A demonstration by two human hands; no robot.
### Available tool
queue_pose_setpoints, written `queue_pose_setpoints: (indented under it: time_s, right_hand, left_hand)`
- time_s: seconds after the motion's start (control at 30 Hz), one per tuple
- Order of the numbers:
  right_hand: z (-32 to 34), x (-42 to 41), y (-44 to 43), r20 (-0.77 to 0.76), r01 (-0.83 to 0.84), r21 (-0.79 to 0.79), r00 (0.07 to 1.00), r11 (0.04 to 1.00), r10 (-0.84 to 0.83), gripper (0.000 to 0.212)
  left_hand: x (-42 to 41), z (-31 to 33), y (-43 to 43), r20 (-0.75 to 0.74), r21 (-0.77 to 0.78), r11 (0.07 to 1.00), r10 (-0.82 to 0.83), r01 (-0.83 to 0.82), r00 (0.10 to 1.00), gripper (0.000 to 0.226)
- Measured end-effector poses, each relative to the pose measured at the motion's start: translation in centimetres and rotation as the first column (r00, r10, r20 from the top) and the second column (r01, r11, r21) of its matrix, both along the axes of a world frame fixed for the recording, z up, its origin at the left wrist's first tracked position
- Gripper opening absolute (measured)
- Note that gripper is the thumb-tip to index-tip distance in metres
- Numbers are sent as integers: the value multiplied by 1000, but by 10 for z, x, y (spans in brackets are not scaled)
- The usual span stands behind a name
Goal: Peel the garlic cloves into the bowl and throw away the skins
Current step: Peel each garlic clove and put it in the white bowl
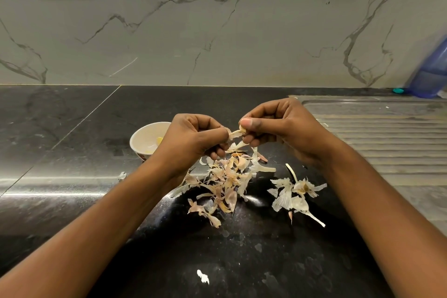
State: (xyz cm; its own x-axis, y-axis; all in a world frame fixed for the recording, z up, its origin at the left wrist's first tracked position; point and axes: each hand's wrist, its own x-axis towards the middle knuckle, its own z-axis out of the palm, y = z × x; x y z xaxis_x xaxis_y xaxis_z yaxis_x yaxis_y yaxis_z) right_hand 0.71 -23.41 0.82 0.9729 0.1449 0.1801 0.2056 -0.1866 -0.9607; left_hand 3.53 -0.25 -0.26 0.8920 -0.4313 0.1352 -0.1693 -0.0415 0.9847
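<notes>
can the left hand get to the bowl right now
Probably yes: the bowl sits right beside the left hand with nothing between them, though that hand pinches skin on the clove.

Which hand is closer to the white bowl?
Left. The left hand sits right beside the bowl, covering its right rim; the right hand is farther right, beyond the left hand.

Glossy stone counter [72, 128], papery garlic skins [225, 184], ribbed metal drainboard [387, 133], perhaps ceramic bowl [145, 135]
</notes>
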Motion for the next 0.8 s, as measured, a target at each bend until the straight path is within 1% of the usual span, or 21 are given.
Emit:
queue_pose_setpoints:
  time_s: [0.13, 0.23, 0.3, 0.37, 0.43, 0.53, 0.6, 0.8]
  right_hand:
    - [1, 0, 0, -10, 11, 24, 1000, 1000, -11, 17]
    - [4, 0, -4, 0, 51, 89, 999, 995, -51, 23]
    - [6, 1, -6, 15, 76, 99, 997, 992, -77, 24]
    - [5, 1, -5, 23, 81, 79, 996, 994, -83, 25]
    - [2, 1, -2, 27, 77, 39, 997, 996, -78, 27]
    - [-1, 2, 2, 51, 70, -30, 996, 997, -68, 20]
    - [-1, 1, 3, 61, 66, -60, 996, 996, -62, 17]
    - [0, 0, 7, 64, 41, -82, 997, 996, -36, 17]
  left_hand:
    - [0, 0, -1, -7, -7, 1000, 16, -16, 1000, 13]
    - [2, -1, 0, -13, -23, 999, 33, -34, 999, 14]
    - [3, -2, 1, -14, -30, 999, 33, -33, 999, 12]
    - [1, -2, 0, -34, -31, 1000, 2, -3, 999, 5]
    - [0, -3, -1, -59, -21, 999, -37, 35, 998, 14]
    - [-1, -3, -1, -81, -14, 998, -69, 68, 994, 27]
    - [-1, -3, -1, -88, -21, 998, -65, 63, 994, 25]
    - [-1, -5, -1, -68, -19, 999, -31, 30, 997, 17]
